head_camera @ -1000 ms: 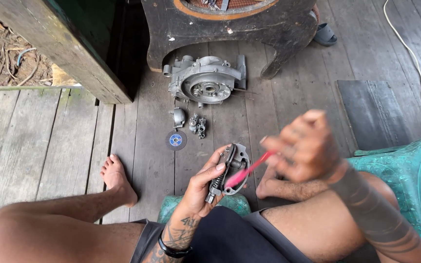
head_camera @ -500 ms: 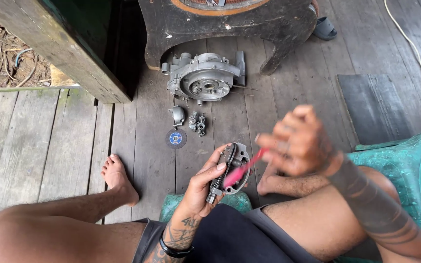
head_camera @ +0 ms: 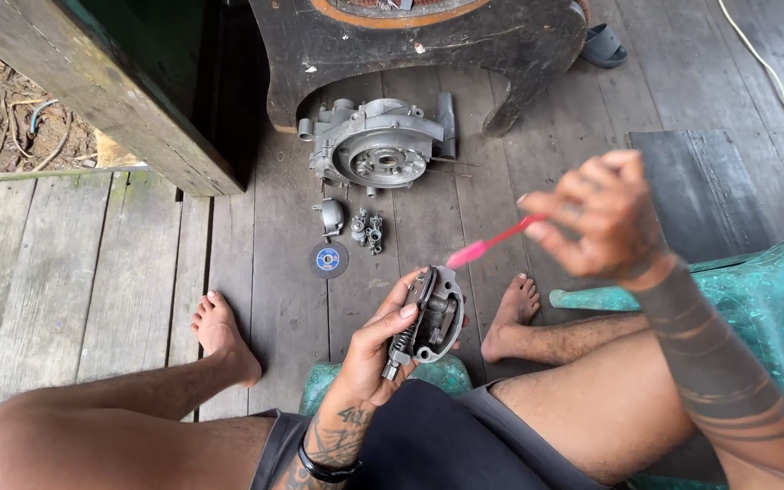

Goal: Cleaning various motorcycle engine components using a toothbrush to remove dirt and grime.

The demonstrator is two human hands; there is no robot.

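Two hands are at work above the wooden plank floor (head_camera: 138, 272). One left hand (head_camera: 378, 349) has its fingers clamped around one small grey metal engine part (head_camera: 433, 318), held upright between the knees. One right hand (head_camera: 601, 227), raised up and to the right of that part, has its fingers pinched together on one pink-handled tool (head_camera: 492, 243); the tool's pink tip points down toward the part's top edge, just clear of it.

Beyond the held part, farther from the person, lie one large grey engine casing (head_camera: 378, 145), one small curved metal cover (head_camera: 330, 216), one cluster of small metal fittings (head_camera: 367, 229) and one dark round disc with a blue centre (head_camera: 328, 259). Two bare feet rest on the boards, one to each side of the held part. One green plastic chair (head_camera: 773, 290) stands to its right.
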